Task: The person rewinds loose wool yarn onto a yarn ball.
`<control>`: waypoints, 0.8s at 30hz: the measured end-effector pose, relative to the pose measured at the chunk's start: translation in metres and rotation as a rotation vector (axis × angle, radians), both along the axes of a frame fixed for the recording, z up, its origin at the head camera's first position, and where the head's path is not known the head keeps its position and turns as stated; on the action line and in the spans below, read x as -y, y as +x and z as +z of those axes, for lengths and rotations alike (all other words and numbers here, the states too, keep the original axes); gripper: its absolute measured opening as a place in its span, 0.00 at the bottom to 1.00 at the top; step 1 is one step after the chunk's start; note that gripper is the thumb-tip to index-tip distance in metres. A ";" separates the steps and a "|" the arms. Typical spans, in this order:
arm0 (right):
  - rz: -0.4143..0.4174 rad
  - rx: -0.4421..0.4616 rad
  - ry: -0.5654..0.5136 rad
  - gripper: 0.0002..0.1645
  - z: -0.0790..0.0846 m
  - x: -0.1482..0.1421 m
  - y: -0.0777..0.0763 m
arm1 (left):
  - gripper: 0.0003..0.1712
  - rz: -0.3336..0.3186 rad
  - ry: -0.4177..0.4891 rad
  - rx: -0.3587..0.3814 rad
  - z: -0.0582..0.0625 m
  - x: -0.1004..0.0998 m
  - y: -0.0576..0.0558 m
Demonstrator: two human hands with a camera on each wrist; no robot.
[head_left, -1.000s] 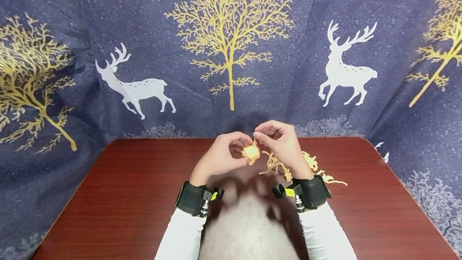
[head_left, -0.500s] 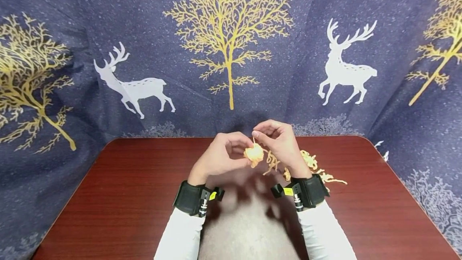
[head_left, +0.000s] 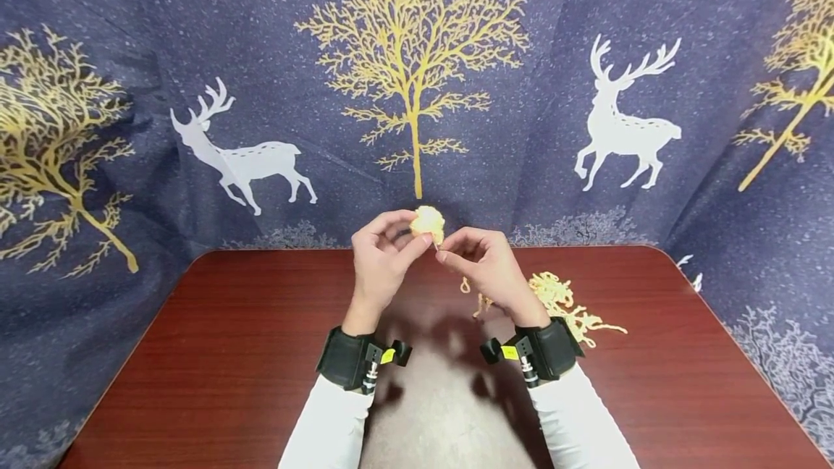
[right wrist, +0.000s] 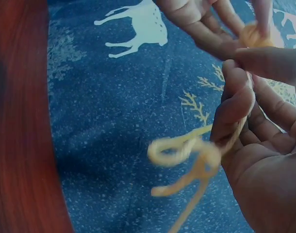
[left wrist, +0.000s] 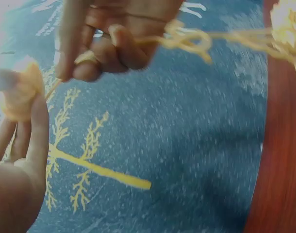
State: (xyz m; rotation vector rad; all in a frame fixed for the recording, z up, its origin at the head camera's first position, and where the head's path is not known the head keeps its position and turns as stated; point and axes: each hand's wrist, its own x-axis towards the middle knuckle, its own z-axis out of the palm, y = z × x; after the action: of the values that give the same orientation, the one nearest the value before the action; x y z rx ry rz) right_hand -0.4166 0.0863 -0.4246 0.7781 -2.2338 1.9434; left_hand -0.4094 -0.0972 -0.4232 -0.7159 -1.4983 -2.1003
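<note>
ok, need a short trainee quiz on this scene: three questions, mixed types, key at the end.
1. Multiple choice: what does the person's left hand hold?
A) a silver metal spoon
B) a small round pale-yellow yarn ball
C) a green plastic cup
2. True or false: the right hand pinches a thin pale-yellow yarn strand.
3. Fill in: a tangled heap of pale-yellow yarn lies on the red-brown wood-grain table, toward the person's ____ side.

Key: 1. B; 2. True; 3. right
</note>
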 end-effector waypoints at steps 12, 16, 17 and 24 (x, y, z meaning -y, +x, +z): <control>0.002 -0.039 0.014 0.04 0.006 -0.002 0.006 | 0.17 0.249 -0.484 -0.043 -0.010 0.002 -0.004; -0.007 -0.073 -0.010 0.04 0.005 -0.008 0.003 | 0.17 0.168 -0.645 -0.012 -0.009 0.004 -0.002; -0.009 -0.084 -0.011 0.04 0.005 -0.010 0.002 | 0.17 0.133 -0.676 0.002 -0.009 0.004 -0.001; -0.034 -0.111 -0.036 0.06 0.006 -0.020 -0.003 | 0.18 -0.186 -0.671 0.090 -0.003 0.008 0.004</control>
State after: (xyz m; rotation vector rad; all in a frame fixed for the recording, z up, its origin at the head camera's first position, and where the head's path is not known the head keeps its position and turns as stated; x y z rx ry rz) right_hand -0.4197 0.1061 -0.4188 0.8162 -2.1297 1.8713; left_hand -0.4053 -0.1047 -0.4266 -1.0316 -2.2985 -1.7512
